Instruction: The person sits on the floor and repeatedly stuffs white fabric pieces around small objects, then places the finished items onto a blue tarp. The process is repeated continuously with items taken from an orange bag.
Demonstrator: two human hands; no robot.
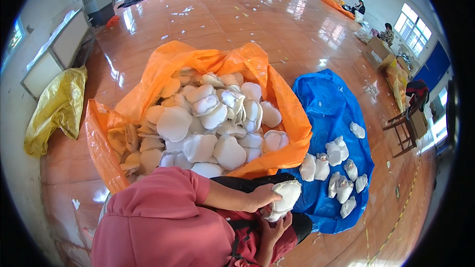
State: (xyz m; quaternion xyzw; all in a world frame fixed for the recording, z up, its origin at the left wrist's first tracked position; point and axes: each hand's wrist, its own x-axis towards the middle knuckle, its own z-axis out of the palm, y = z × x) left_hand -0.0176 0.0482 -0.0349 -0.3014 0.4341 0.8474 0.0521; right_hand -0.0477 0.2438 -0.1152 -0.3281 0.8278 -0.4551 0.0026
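Over my lap, my left hand (266,198) grips a white, rounded padded fabric piece (288,194) from its left side, thumb on top. Below it, my right hand (275,231) has its fingers curled around the lower end of the same piece. Its edge looks frayed, and whether it is one pad or several stacked together I cannot tell. In front of me, a large open orange plastic sack (292,118) holds a heap of similar white and cream pads (200,147). On my right, several small bundled white pads (334,152) lie on a blue plastic sheet (319,94).
A yellow plastic sack (59,104) lies at the left beside a white panelled bench (49,64). White scraps dot the glossy tiled floor (217,24). A wooden chair (406,126) stands at the right. Two people (387,33) sit near cardboard boxes (378,55) and sacks along the far right wall.
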